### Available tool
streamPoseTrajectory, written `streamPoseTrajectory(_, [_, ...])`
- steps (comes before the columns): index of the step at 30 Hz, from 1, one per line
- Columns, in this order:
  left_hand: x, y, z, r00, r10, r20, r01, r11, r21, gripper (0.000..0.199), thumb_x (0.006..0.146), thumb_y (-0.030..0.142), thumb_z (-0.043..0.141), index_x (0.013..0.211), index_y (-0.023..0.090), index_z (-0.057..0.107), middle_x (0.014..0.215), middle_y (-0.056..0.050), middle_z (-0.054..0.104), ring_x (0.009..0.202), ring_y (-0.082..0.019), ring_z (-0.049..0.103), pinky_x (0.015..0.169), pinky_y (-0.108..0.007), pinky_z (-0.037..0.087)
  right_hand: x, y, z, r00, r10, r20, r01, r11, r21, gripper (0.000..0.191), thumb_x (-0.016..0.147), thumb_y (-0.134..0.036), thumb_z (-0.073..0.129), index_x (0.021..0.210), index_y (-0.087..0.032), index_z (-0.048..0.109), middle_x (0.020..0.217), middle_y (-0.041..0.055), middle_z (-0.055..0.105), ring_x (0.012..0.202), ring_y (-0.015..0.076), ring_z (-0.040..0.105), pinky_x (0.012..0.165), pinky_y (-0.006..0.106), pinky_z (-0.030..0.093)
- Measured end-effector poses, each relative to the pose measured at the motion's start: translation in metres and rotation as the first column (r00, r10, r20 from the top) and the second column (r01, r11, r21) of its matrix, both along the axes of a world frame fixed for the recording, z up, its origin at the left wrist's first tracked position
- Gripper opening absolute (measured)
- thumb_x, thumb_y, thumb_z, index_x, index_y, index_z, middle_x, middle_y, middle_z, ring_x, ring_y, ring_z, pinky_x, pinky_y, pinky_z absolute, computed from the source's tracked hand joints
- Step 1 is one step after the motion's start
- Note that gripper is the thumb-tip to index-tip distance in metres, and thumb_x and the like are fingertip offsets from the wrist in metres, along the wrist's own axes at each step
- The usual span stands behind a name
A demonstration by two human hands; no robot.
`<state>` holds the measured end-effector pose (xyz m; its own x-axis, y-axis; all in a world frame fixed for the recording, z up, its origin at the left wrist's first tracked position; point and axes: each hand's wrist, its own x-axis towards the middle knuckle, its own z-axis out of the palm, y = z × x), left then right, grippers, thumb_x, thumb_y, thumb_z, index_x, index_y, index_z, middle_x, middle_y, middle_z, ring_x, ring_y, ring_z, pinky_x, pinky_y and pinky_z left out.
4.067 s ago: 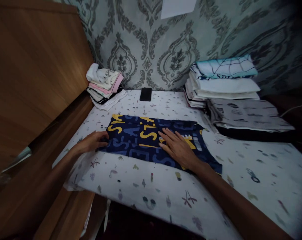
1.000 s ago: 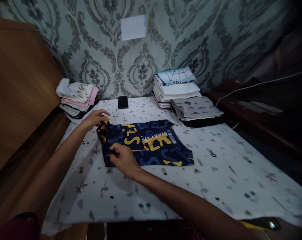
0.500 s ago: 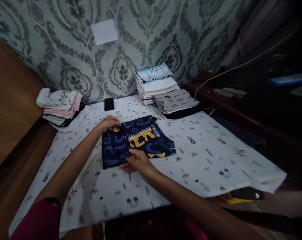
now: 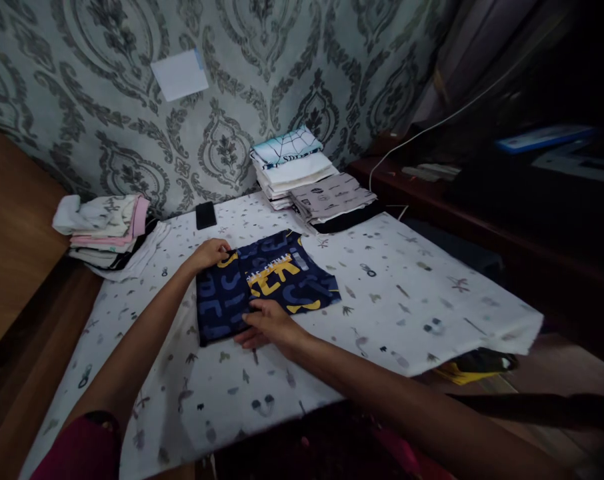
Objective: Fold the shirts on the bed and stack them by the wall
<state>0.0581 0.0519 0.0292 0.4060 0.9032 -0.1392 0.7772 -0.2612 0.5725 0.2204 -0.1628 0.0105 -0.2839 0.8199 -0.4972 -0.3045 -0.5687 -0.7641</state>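
Observation:
A navy sleeveless shirt (image 4: 302,280) with yellow and white lettering lies on the white printed cloth (image 4: 302,360), its left part folded over. At the shirt's far edge, near the fold, my left hand (image 4: 211,255) is closed with the fingertips pinching the fabric. My right hand (image 4: 273,325) is at the near edge opposite, thumb on top of the shirt and the other fingers by the edge, partly hidden. Between the two hands the shirt lies flat.
Folded clothes (image 4: 107,230) are piled at the left beside a wooden panel (image 4: 17,247). A black phone (image 4: 206,215) lies near the patterned wall. Another stack of folded clothes (image 4: 297,175) and a grey folded garment (image 4: 332,199) sit at the back. A white cable (image 4: 432,127) runs at the right.
The view has turned slightly, so the scene appears further left. Both hands keep nearly the same places on the shirt, which remains folded as before.

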Motion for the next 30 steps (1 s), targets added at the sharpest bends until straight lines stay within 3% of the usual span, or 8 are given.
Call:
streamPoseTrajectory(6, [0.003,0.005,-0.008,0.999,-0.013,-0.037,0.019,0.988,0.152,0.017,0.07,0.03,0.063,0.075,0.017,0.072,0.062,0.001,0.063,0.061,-0.015,0.054,0.057,-0.025,0.036,0.002,-0.001,-0.004,0.998,-0.019,0.052,0.02,1.0,-0.001,0.044,0.091,-0.009,0.055,0.133,-0.015,0.046,0.082,0.0039,0.071,0.057,0.0145,0.071,0.054,0.024,0.059])
streamPoseTrajectory(13, [0.004,0.001,-0.013,0.997,0.018,-0.076,0.0,0.972,0.234,0.017,0.076,0.031,0.063,0.079,0.02,0.075,0.061,0.001,0.065,0.061,-0.017,0.057,0.058,-0.027,0.037,0.005,0.001,-0.005,0.995,0.013,0.1,-0.016,0.999,0.028,0.046,0.09,-0.009,0.055,0.136,-0.012,0.047,0.085,0.0068,0.07,0.056,0.0139,0.071,0.053,0.023,0.059])
streamPoseTrajectory(23, [-0.005,-0.022,0.005,0.989,0.112,-0.1,-0.053,0.883,0.467,0.022,0.084,0.034,0.058,0.092,0.024,0.077,0.084,-0.004,0.067,0.078,-0.02,0.06,0.071,-0.03,0.041,0.003,-0.004,-0.004,0.996,-0.034,0.088,0.028,0.997,0.07,0.058,0.092,-0.009,0.052,0.147,-0.014,0.037,0.087,0.0044,0.066,0.057,0.0121,0.071,0.053,0.021,0.058])
streamPoseTrajectory(30, [0.014,-0.027,-0.015,0.978,0.136,-0.156,-0.073,0.932,0.356,0.015,0.084,0.028,0.059,0.086,0.023,0.073,0.08,-0.003,0.069,0.076,-0.021,0.061,0.067,-0.03,0.041,0.015,0.0,-0.002,0.998,0.039,0.048,-0.041,0.998,0.038,0.059,0.091,-0.01,0.054,0.147,-0.014,0.037,0.077,0.0017,0.067,0.056,0.014,0.071,0.055,0.023,0.059])
